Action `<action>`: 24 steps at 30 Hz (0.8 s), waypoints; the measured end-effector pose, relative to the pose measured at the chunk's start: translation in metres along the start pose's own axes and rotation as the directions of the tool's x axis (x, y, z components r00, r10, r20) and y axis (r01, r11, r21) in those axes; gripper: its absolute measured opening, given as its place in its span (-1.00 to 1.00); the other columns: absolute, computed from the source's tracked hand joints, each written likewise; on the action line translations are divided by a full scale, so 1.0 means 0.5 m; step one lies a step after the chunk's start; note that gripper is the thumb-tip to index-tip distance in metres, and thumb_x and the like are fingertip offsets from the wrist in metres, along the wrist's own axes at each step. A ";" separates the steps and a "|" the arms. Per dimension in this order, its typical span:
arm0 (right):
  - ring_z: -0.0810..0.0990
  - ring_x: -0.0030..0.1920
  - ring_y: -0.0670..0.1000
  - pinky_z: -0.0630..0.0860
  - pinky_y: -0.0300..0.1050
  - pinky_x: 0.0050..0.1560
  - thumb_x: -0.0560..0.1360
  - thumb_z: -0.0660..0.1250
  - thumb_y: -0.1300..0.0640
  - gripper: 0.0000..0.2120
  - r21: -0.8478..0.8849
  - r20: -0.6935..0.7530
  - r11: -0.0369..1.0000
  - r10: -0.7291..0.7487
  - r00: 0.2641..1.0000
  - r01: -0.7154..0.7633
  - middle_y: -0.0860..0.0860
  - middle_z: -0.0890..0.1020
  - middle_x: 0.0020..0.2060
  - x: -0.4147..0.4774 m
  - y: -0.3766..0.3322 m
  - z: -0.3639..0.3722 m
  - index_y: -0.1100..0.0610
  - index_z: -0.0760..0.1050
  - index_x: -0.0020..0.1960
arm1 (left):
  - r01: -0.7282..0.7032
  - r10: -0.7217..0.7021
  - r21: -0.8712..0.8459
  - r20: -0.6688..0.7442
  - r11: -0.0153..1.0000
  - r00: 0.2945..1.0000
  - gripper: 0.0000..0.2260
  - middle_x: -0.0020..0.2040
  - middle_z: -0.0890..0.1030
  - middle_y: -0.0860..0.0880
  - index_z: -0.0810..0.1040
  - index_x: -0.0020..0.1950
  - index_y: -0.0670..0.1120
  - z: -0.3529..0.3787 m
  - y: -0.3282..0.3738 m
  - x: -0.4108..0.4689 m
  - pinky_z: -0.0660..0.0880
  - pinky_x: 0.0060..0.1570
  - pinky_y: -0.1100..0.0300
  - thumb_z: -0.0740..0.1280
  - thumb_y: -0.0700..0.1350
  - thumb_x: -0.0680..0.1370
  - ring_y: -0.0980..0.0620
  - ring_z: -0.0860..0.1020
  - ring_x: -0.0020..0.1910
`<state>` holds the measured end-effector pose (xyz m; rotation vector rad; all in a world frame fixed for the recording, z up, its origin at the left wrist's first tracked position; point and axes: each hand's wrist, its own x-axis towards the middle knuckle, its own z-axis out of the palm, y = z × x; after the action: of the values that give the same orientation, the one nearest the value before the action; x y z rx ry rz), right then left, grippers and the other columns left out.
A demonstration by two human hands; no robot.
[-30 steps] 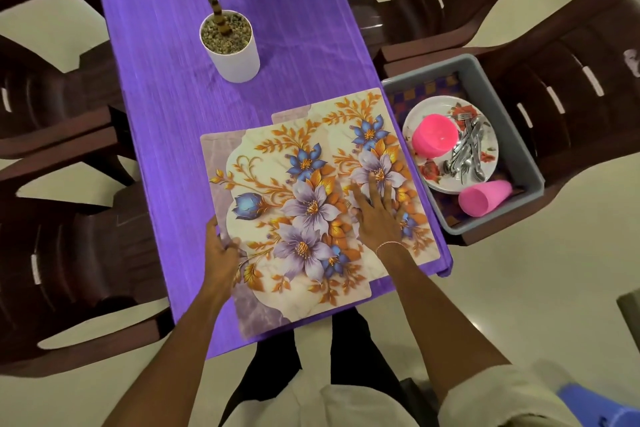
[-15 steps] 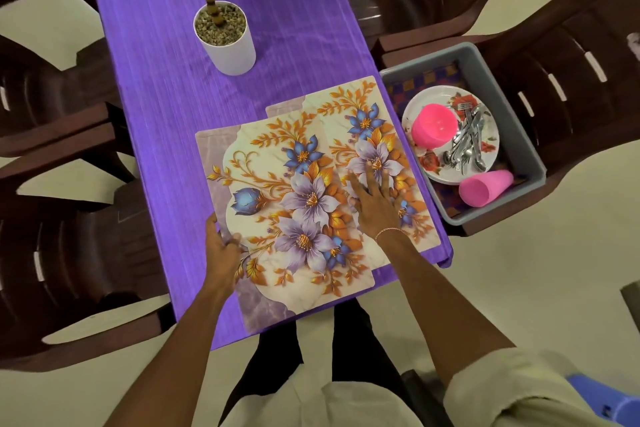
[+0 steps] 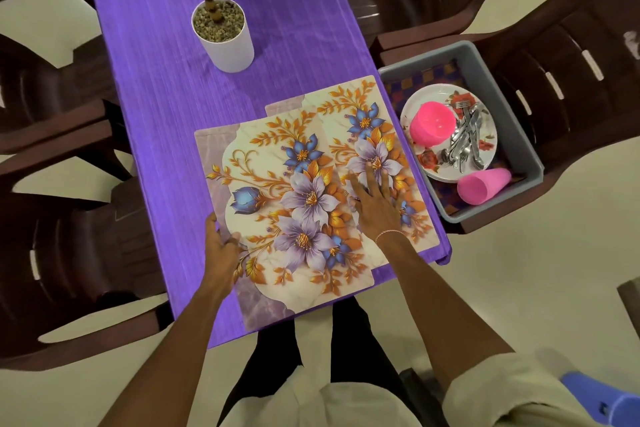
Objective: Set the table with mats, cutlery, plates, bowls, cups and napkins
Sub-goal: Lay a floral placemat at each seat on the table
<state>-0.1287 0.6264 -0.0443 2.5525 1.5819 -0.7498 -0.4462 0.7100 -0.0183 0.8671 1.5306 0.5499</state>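
Head view: two flowered mats lie overlapped on the near end of a purple-covered table (image 3: 156, 80). The left mat (image 3: 287, 204) sits on top, its right edge covering the left part of the right mat (image 3: 363, 104). The left hand (image 3: 221, 246) grips the left mat at its 9 o'clock edge, fingers curled round that edge. The right hand (image 3: 375, 204) lies flat on the right mat just beside the overlap, fingers straight and slightly spread, holding nothing. At 3 o'clock from the mats, a grey tub (image 3: 504, 107) rests on the seat of a brown chair (image 3: 571, 80), close against the table edge. Inside the tub is a white plate (image 3: 415, 104) with a red flower print. On the plate, a pink bowl (image 3: 433, 125) stands at 9 o'clock and a pile of cutlery (image 3: 465, 146) lies at 3 o'clock. A pink cup (image 3: 483, 189) lies on its side at 6 o'clock from the plate. A white plant pot (image 3: 225, 35) stands on the table at 11 o'clock from the mats.
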 end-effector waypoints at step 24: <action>0.09 0.64 0.16 0.23 0.31 0.53 0.68 0.23 0.05 -0.42 0.523 -0.275 0.834 -0.030 0.961 0.176 0.13 0.19 0.62 -0.025 -0.066 -0.054 0.14 0.16 0.64 | -0.066 0.066 -0.008 0.017 0.998 0.998 -0.48 0.23 0.67 -0.08 0.31 0.51 0.08 -0.036 0.053 -0.019 0.67 0.01 -0.18 0.18 -0.42 0.67 -0.08 0.68 0.17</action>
<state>-0.1511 0.6394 -0.0084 3.0892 1.8093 -1.0509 -0.4582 0.7209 0.0109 0.9168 1.4877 0.5940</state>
